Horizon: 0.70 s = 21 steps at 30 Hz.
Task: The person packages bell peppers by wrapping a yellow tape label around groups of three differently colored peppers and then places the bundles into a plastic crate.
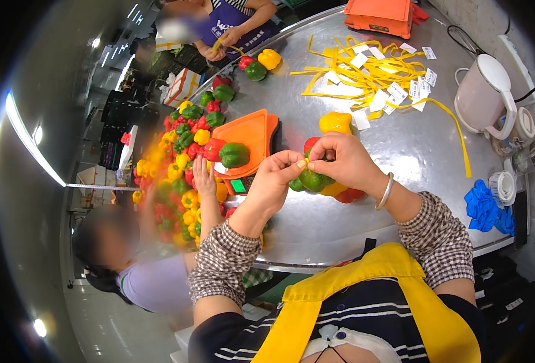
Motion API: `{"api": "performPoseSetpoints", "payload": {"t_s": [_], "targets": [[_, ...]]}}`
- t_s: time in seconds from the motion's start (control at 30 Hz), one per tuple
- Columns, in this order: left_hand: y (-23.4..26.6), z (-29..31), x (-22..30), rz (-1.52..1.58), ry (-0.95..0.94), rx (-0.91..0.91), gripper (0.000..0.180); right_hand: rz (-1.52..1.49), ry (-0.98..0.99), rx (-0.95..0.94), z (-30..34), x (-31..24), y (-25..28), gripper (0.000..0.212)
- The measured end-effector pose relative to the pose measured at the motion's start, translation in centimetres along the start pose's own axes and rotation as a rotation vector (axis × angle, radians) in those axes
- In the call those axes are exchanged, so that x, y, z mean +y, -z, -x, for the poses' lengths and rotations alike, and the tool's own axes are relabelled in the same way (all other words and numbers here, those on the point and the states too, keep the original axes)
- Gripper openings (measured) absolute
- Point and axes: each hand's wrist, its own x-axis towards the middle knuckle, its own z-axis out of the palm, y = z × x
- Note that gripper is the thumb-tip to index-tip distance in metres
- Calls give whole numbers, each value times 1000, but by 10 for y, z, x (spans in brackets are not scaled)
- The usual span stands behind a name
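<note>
My left hand [274,178] and my right hand [347,162] meet over a small group of bell peppers, thumbs and fingertips pinched together. Between the fingertips shows a bit of yellow, which looks like a yellow strip [307,161]; most of it is hidden. Directly below is a green bell pepper [311,181], with a red bell pepper [350,195] and some yellow pepper beside it, partly covered by my right hand. A whole yellow bell pepper [336,123] lies just beyond my hands. More red [310,143] peeks out behind my fingers.
An orange scale [249,130] bears a green and a red pepper, beside a heap of mixed peppers [188,199]. Yellow strips with white tags [364,75] lie beyond. A kettle [485,94] and blue bundle [482,204] stand right. Co-workers are at left and across the steel table [400,212].
</note>
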Motion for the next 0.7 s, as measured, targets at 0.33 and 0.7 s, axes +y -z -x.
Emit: {"api": "performPoseSetpoints", "payload": {"t_s": [0.33, 0.7], "targets": [[6, 5, 2, 165, 168, 78, 6, 367, 294, 93, -3, -6, -14, 15], [14, 0, 11, 63, 257, 82, 6, 1061, 935, -90, -13, -25, -10, 20]]}}
